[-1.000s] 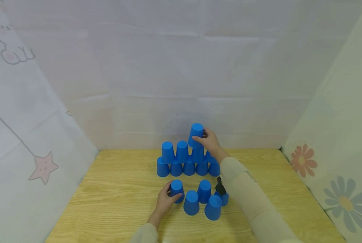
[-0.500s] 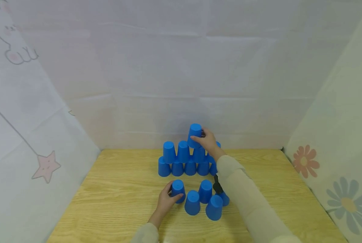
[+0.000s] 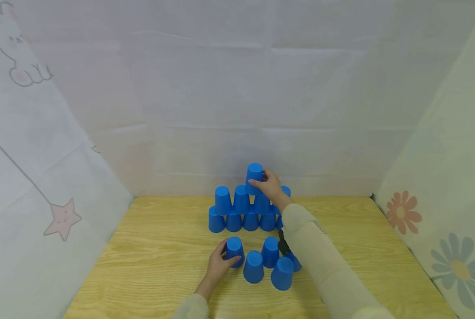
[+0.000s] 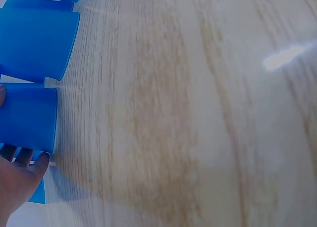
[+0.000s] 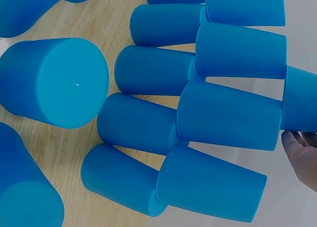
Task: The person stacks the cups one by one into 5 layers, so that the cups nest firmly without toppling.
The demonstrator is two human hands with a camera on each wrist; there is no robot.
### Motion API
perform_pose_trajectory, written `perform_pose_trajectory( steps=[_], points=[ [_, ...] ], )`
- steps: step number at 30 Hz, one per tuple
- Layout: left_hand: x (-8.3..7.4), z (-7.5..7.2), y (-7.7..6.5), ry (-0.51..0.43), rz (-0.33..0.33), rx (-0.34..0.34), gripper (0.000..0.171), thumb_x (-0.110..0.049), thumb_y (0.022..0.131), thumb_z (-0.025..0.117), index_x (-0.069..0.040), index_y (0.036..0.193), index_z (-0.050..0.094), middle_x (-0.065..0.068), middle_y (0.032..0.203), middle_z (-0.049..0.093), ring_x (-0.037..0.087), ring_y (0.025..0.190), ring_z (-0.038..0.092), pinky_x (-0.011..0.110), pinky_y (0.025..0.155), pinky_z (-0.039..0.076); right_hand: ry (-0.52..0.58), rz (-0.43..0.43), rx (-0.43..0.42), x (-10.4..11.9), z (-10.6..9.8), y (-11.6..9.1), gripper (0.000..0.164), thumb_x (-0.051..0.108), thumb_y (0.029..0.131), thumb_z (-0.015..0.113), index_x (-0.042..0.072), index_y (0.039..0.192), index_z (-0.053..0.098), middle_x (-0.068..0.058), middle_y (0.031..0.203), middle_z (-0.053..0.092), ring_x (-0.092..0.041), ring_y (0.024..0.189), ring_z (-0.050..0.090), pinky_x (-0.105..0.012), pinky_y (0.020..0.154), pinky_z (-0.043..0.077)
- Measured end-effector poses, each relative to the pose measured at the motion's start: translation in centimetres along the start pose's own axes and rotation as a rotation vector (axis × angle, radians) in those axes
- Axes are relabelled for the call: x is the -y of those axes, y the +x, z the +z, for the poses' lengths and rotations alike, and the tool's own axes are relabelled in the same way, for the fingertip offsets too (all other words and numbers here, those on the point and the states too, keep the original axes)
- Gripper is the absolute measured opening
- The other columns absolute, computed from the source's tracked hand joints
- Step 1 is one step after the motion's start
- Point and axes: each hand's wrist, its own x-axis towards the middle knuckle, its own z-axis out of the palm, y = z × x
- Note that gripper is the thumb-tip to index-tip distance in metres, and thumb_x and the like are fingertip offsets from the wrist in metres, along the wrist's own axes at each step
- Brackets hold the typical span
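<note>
My right hand (image 3: 271, 186) grips an upside-down blue cup (image 3: 254, 173) at the top of a cup pyramid. In the right wrist view, this cup's rim sits right at the bases of two middle cups of the second tier (image 5: 230, 115). Below that tier stands a bottom row (image 3: 233, 221) of several more upturned blue cups. My left hand (image 3: 218, 264) holds another upturned blue cup (image 3: 234, 251) on the table, thumb on its near side and fingers around the far side. The forearm partly covers the pyramid's right end.
Several more upturned blue cups (image 3: 253, 267) stand on the wooden table (image 3: 149, 257) right of my left hand. A black strap-like piece (image 3: 283, 244) hangs by the right sleeve, overlapping one cup. A pale cloth wall (image 3: 197, 97) rises behind the pyramid.
My right hand has shifted the top cup a little left and slightly down onto the second tier. My left hand keeps its grip on the cup, and the head view has moved slightly.
</note>
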Motion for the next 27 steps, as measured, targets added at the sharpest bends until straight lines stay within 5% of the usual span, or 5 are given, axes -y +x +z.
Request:
perform_pose_trajectory(
  steps=[20,27],
  points=[
    [-0.5,-1.1,-0.2,-0.019,-0.005,-0.011,0.057,-0.021,0.075,0.068,-0.006,0.124,0.043,0.014,0.122,0.046,0.034,0.112,0.039,0.048,0.09,0.033,0.056,0.004,0.036,-0.3,-0.6,-1.0,0.067,0.027,0.08,0.062,0.006,0.134,0.027,-0.016,0.132,0.033,-0.031,0.119,0.031,-0.047,0.094,0.029],
    [-4.7,-2.8,-0.9,-0.051,0.018,-0.018,0.054,-0.007,0.075,0.066,0.002,0.122,0.043,0.021,0.118,0.046,0.039,0.109,0.04,0.052,0.088,0.033,0.059,-0.018,0.039,-0.8,-1.2,-1.4,0.068,0.027,0.08,0.062,0.005,0.134,0.027,-0.017,0.132,0.032,-0.032,0.12,0.029,-0.047,0.094,0.028]
  ],
)
